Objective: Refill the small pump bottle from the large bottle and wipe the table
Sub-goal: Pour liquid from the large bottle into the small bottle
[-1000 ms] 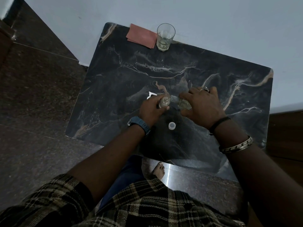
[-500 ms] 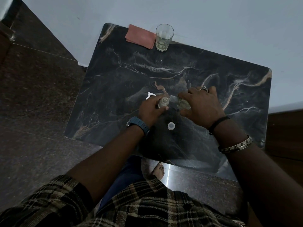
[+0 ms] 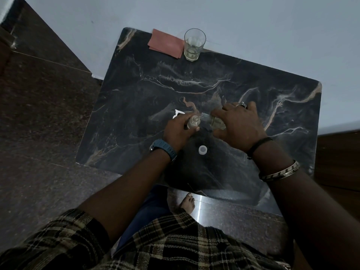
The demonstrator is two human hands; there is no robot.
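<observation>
While tipped over sideways in the right hand [image 3: 240, 126], large bottle [image 3: 216, 122] aimed neck-first at the open mouth of the small pump bottle [image 3: 193, 122], the two necks meeting or nearly so; cannot tell whether liquid is passing. Right fingers [image 3: 229, 111] curled over the top of the large bottle, thumb beneath, gripping it firmly. Small pump bottle upright on the dark marble-patterned desk [image 3: 272, 90] near its middle, wrapped by the left hand [image 3: 176, 130], left fingers closed round its body. Just behind the left hand, a white piece [image 3: 177, 113] lying flat on the desk, likely the pump head, though too small to be sure. Small white cap [image 3: 202, 149] lying alone on the desk, nearer the body, between the two wrists. At the far edge of the desk, well apart from the bottles, a folded reddish cloth [image 3: 165, 43] lying flat, and touching or just beside its right edge, a clear glass tumbler [image 3: 194, 44] standing upright. Blue watch [image 3: 164, 148] on the left wrist, metal bangle [image 3: 279, 172] and dark cord on the right.
</observation>
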